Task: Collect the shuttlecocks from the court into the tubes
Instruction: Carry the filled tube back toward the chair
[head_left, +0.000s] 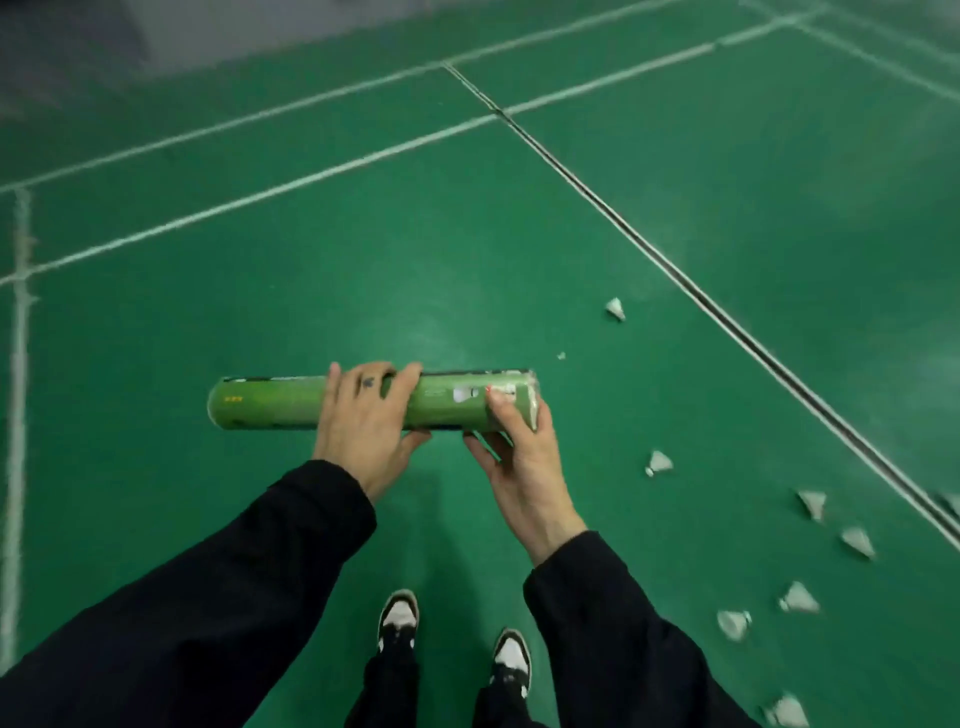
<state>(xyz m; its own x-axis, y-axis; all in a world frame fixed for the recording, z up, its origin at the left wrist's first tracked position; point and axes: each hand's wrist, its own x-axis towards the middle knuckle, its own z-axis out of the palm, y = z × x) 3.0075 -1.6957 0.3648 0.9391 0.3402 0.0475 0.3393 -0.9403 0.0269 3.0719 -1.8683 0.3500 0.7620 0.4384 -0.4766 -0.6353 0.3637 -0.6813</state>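
Two hands on one green tube, held level out in front of us, above the court floor. Our left hand wraps the tube's middle from above, fingers curled over the top, thumb underneath. Our right hand cups the right end, thumb pressing on the label near the mouth; whether a cap sits there we can't tell, the end is blurred.

Step in hand, as we judge it: getting that right end open and ready to load. Keep the left-hand grip firm at mid-tube, let the right do the end work, then tilt the mouth up so nothing slides out.

Shuttlecocks are all on the floor to our right, none in hand. Nearest to the right hand lies low and right of it; one more sits farther out; a cluster trails toward the near right corner. Tiny white scrap just beyond the tube's end — too small to identify.
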